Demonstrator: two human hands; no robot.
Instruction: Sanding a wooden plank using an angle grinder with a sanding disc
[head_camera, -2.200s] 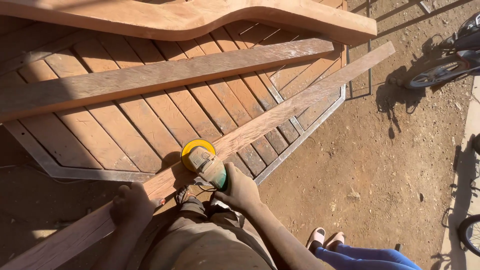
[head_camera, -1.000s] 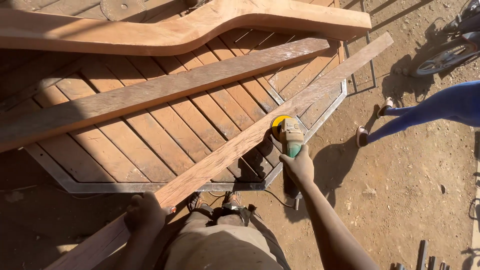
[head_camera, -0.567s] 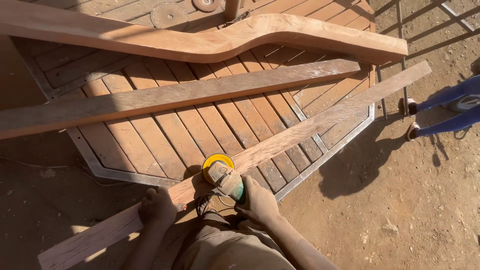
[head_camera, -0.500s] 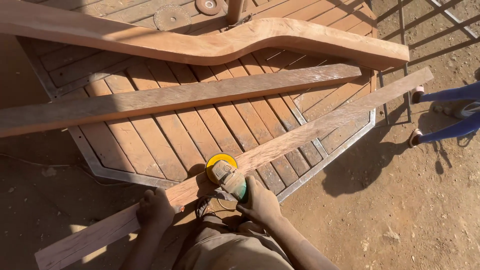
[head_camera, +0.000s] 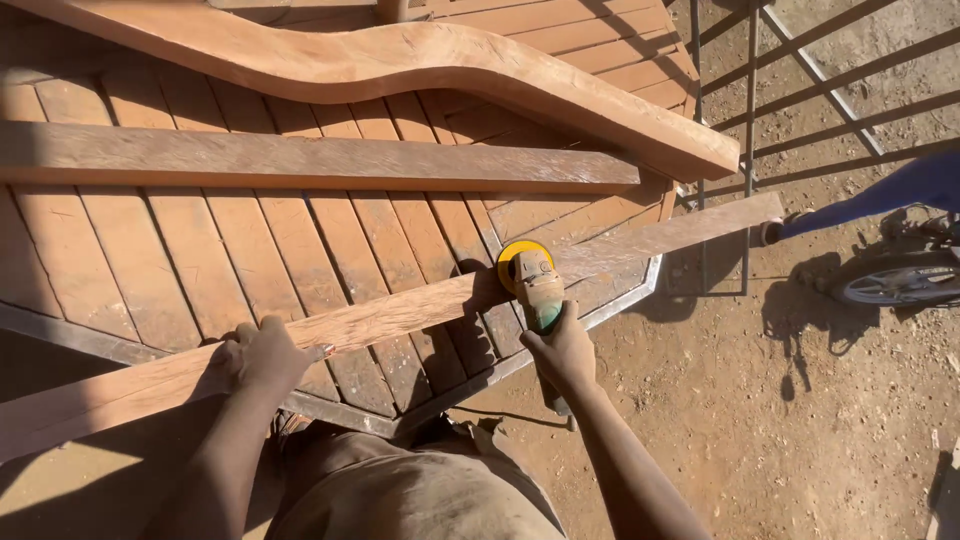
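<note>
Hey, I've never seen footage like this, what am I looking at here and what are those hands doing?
This is a single picture from a camera worn on a person's head, looking down at their own two bare hands. No machine is involved. The left hand presses on a long wooden plank that lies slanted across a slatted wooden panel with a metal frame. The right hand grips a handheld power sander with a yellow disc, set against the plank. Two more pieces lie on the panel: a straight board and a curved, wavy beam. The ground is bare dirt. At right, part of another person's blue-clad limb shows.
</note>
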